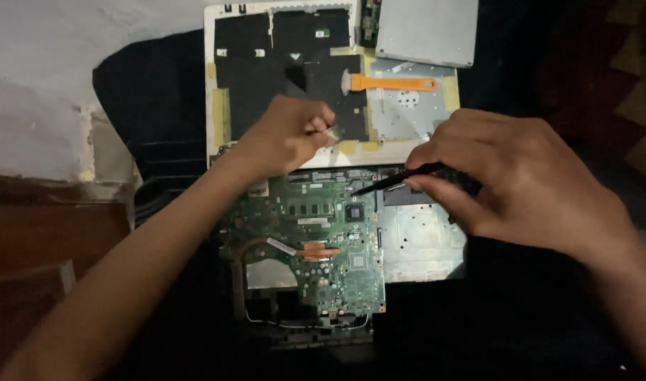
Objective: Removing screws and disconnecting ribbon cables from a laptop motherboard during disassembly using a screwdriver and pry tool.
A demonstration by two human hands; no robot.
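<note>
1. The left hand (288, 137) is hovering over the top edge of one green circuit board (316, 236), its fingers curling together and pinching a small pale strip (331, 132), flat and thin like a ribbon or tape end.
2. The right hand (510, 180) is gripping one slim black tool (397, 179), its fingers clamping around the shaft; the pointed tip is angling down and left, touching or nearly touching the board just above a dark square chip (355, 212).
3. The circuit board is lying in the middle of an opened laptop base, studded with small components, with one coppery flat heat pipe (316, 250) curving across it.
4. Beside the board on the right, one dull silvery metal plate (422, 247) is showing, smooth with small holes.
5. Beyond the hands, one pale cover panel (288, 77) is lying flat, lined with matte black sheeting and yellowish tape patches.
6. One orange plastic pry tool (393, 83), flat with a pale rounded end, is resting on that panel, well apart from both hands.
7. One grey rectangular metal drive (427, 32) is sitting at the panel's upper right corner.
</note>
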